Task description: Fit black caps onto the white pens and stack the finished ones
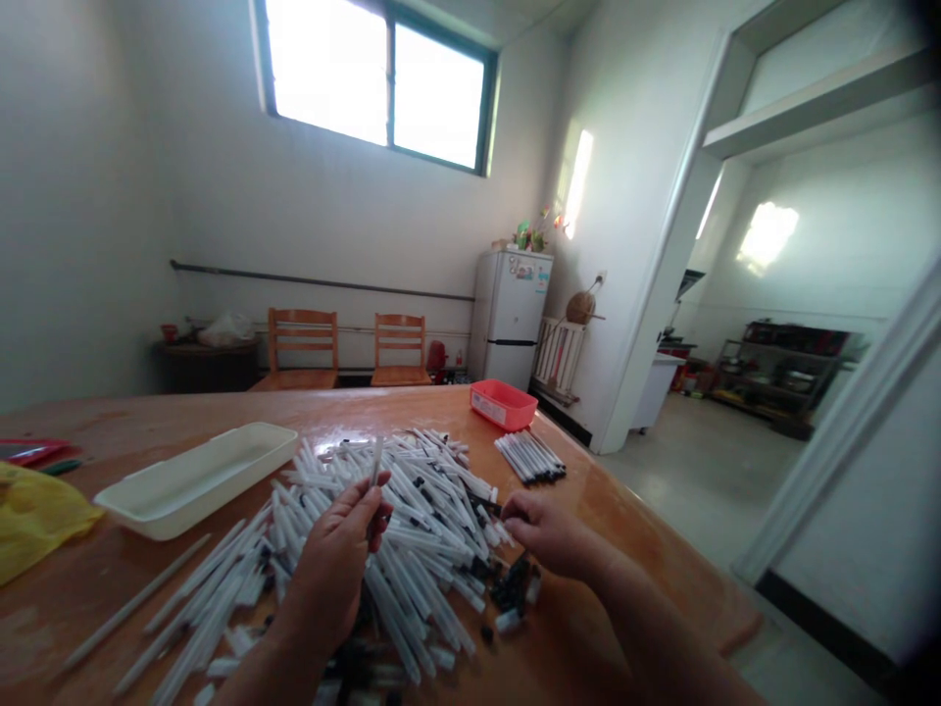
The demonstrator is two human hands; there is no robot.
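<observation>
My left hand (334, 559) holds a white plastic pen barrel (377, 461) upright between its fingers, above a large loose heap of white pen barrels (412, 529). Small black pen parts (511, 583) lie among the heap and beside it. My right hand (548, 534) reaches over the heap's right side with its fingers drawn together. Whether those fingertips pinch a small part, I cannot tell. A tidy row of black-tipped pens (529, 458) lies beyond that hand.
The heap rests on a glossy orange wooden table (588, 490). A cream plastic tray (195, 480) stands left of it, a red plastic box (504, 404) behind it, and a yellow bag (36, 520) at the left edge. Wooden chairs (301, 348) and a white refrigerator (507, 319) stand beyond.
</observation>
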